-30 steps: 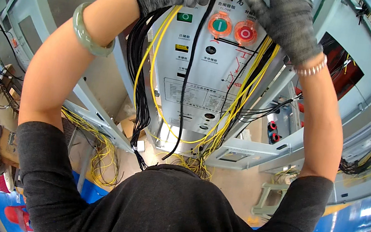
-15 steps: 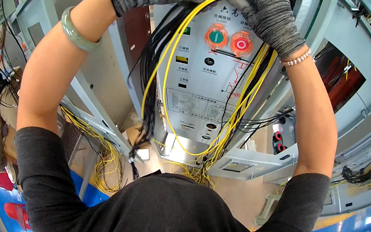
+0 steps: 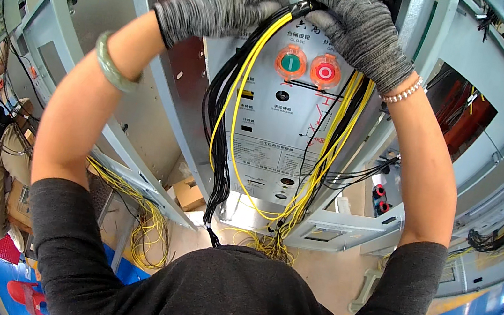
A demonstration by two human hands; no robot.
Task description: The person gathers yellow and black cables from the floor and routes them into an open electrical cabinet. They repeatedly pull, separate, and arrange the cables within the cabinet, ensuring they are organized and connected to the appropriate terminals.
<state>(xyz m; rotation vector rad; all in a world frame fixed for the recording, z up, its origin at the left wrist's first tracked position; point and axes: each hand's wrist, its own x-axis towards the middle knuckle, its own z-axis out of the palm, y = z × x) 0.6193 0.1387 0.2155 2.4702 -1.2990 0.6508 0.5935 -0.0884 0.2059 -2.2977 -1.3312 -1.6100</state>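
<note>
A bundle of black and yellow wires (image 3: 255,48) arches across the top of a grey switchgear panel (image 3: 264,117). Black wrapping (image 3: 300,8) binds it at its crest. My right hand (image 3: 363,31), in a grey knit glove, is closed round the bundle just right of that wrapping. On the other side my left hand (image 3: 224,8), gloved alike and slightly blurred, has its fingers drawn together against the wires. Its fingertips are partly hidden. Left of the panel's middle the wires hang down loose, while on the right more yellow wires (image 3: 336,137) run down along the panel edge.
The panel carries a green button (image 3: 290,63) and a red button (image 3: 326,72). Metal cabinet frames (image 3: 167,94) rise on both sides. Coiled yellow wires (image 3: 151,233) and a cardboard box (image 3: 187,193) lie low on the left. Another person (image 3: 1,154) sits at far left.
My left hand has moved slightly down and right. The hanging wires have swung right, and the bundle's crest sits a little lower in view. My right hand still grips the bundle.
</note>
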